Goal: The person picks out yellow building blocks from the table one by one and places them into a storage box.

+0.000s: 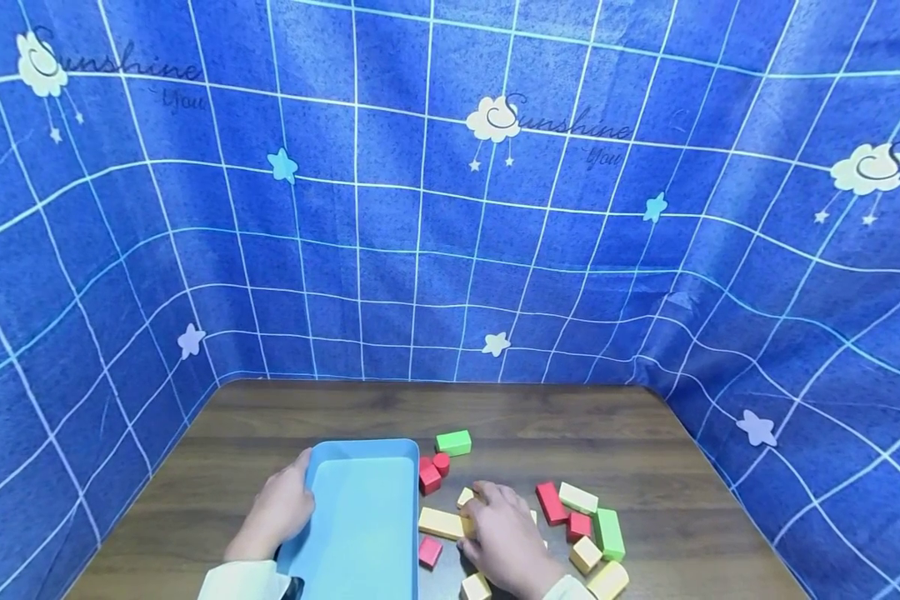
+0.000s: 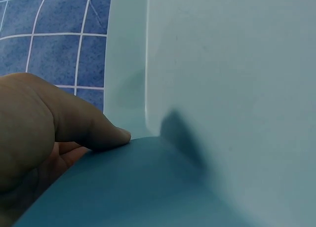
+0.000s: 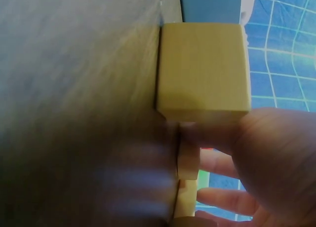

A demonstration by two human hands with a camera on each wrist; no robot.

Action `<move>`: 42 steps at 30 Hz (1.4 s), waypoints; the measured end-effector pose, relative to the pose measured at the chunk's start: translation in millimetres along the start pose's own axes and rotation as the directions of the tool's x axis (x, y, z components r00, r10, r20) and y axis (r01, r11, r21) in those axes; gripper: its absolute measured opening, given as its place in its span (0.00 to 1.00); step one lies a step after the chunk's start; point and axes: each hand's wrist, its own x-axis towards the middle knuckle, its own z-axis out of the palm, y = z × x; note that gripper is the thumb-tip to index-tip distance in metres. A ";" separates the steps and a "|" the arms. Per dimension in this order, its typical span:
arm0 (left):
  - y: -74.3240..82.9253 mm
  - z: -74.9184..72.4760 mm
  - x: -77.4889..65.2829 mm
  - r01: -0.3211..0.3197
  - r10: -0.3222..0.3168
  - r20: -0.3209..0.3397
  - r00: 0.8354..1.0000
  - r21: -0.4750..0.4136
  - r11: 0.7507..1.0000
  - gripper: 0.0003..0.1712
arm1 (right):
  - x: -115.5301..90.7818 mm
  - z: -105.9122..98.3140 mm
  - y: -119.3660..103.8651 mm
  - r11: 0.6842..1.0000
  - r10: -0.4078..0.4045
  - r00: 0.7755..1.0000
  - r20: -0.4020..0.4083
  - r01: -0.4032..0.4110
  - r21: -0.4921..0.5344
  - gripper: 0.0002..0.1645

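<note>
My left hand grips the left rim of a light-blue tray. In the left wrist view the thumb lies over the tray's edge, with the other fingers on the outside. My right hand reaches down among wooden blocks right of the tray, fingers fairly straight and apart. Its thumb and index finger are at the end of a long yellow block. In the right wrist view a yellow cube stands nearest the camera, beside the thumb. Smaller yellow blocks lie at the fingertips; the palm hides others.
Red blocks and a green block lie by the tray's right wall. Farther right is a cluster with a red block, a green block and a yellow cylinder. A blue curtain surrounds the wooden table.
</note>
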 end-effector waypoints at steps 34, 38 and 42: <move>0.9 3.1 -4.4 -0.008 0.008 -0.009 1.000 -0.004 1.000 0.37 | 1.6 -23.3 -2.1 0.995 0.025 0.999 -0.022 -0.022 0.093 0.13; 0.9 3.5 -4.5 -0.015 0.015 -0.009 1.000 0.003 1.000 0.37 | 2.9 -26.1 -4.4 0.993 0.026 1.000 -0.017 -0.024 0.117 0.14; 1.9 2.9 -5.3 -0.011 0.011 -0.004 1.000 0.001 1.000 0.37 | 4.0 -29.3 -5.8 0.990 0.035 0.999 -0.011 -0.033 0.134 0.14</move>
